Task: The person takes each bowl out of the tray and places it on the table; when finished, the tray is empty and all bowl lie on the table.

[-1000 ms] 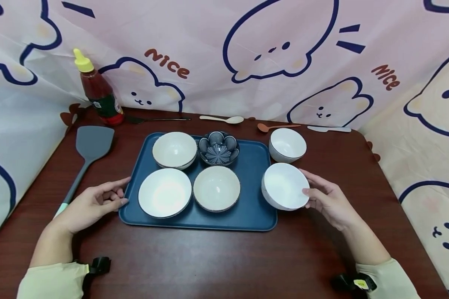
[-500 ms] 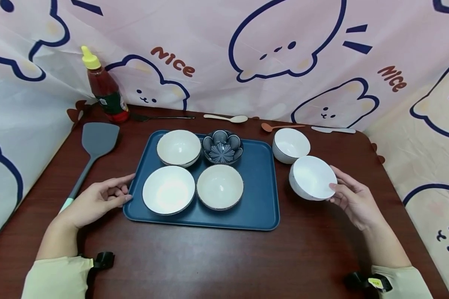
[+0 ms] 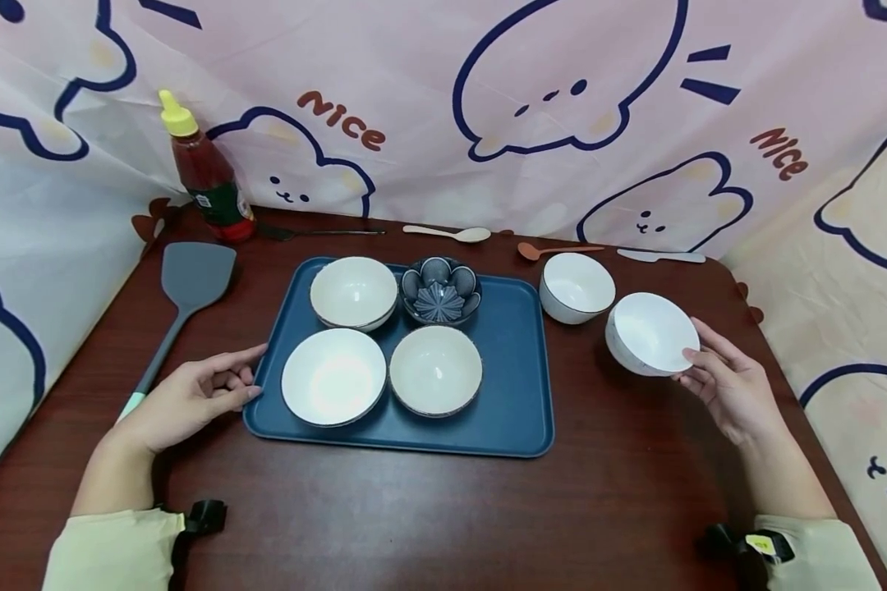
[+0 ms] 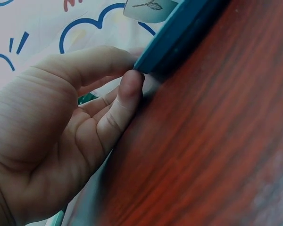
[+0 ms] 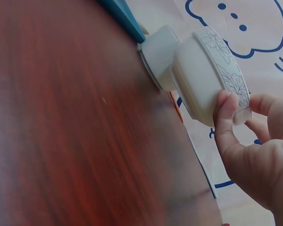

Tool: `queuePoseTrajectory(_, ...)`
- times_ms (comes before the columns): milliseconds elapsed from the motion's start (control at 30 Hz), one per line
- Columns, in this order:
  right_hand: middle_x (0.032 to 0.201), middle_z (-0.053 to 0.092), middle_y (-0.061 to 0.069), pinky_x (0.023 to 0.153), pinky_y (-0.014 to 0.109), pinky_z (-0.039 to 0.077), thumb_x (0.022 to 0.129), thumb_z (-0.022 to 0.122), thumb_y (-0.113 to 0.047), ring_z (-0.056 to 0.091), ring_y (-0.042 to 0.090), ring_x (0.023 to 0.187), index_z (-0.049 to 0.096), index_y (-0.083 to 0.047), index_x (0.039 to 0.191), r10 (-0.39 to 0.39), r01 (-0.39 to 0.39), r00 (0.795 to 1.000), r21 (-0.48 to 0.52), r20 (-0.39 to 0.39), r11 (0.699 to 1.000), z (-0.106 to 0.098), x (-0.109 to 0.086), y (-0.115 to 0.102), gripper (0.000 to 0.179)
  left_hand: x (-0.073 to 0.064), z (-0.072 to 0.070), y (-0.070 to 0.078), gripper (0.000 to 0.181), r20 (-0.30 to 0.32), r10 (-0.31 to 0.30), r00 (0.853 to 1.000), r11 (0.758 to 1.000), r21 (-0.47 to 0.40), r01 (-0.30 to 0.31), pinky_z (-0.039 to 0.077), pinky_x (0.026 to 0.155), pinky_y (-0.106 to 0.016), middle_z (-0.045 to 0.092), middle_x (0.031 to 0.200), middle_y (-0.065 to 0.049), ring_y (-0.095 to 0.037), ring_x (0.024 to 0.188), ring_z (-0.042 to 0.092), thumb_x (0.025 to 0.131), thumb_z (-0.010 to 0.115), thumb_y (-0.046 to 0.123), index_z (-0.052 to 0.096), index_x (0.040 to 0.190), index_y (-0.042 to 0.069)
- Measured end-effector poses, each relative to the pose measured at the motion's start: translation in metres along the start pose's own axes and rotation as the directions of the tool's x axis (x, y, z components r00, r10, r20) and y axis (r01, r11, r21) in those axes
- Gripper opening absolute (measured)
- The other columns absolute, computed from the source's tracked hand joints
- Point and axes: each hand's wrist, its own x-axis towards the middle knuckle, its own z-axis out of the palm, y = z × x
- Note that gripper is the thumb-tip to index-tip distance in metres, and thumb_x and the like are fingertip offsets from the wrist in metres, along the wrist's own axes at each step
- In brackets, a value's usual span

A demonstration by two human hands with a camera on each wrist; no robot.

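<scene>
Right hand (image 3: 735, 394): pinches the round white flower-patterned bowl (image 3: 652, 334) near the right edge of the reddish-brown wood-grained desk (image 3: 414, 517);
Left hand (image 3: 181, 402): touches the left edge of the blue rectangular tray (image 3: 513, 369); pinching or pressing, cannot tell

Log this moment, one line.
left grip: touches blue rectangular tray; right grip: holds white round flower-patterned bowl; bowl: above brown table, off tray

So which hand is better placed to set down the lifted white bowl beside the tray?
Right, I'd judge: the right hand grips that bowl, over the table right of the tray. The left hand touches the tray's opposite edge, so would likely have to reach across.
</scene>
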Motion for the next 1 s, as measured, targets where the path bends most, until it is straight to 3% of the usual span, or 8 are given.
queuePoseTrajectory(267,0.127,0.05,-0.002,0.065,0.026,0.059,0.095,0.065,-0.002,0.07,0.017,0.07,0.057,-0.021,0.142,0.02,-0.017,0.992,0.029,-0.127,0.999,-0.001,0.024,-0.002,0.052,-0.005,0.0,-0.002,0.053,-0.004,0.01,1.0,1.0,-0.022,-0.01,0.051,0.068,-0.018,0.06,0.1,-0.008,-0.007,0.085,0.058,0.097,0.067,0.018,0.049,0.146,0.009)
queuePoseTrajectory(567,0.118,0.055,-0.002,0.063,0.028,0.059,0.093,0.064,0.003,0.07,0.022,0.064,0.056,-0.02,0.142,0.018,0.01,0.978,0.133,-0.208,0.991,-0.002,0.043,-0.003,0.055,-0.001,0.001,-0.001,0.053,0.004,0.0,1.0,1.0,-0.025,0.0,0.052,0.069,-0.02,0.059,0.101,-0.007,-0.009,0.087,0.058,0.097,0.066,0.022,0.049,0.146,0.011)
queuePoseTrajectory(1000,0.125,0.046,-0.006,0.066,0.025,0.059,0.092,0.072,-0.014,0.07,0.015,0.07,0.042,-0.025,0.152,0.093,-0.095,0.955,0.006,-0.281,0.995,-0.001,0.058,-0.007,0.069,0.0,-0.001,0.002,0.053,0.014,-0.017,1.0,0.999,-0.042,0.018,0.051,0.069,-0.019,0.059,0.101,-0.008,-0.008,0.087,0.058,0.097,0.066,0.02,0.049,0.147,0.011)
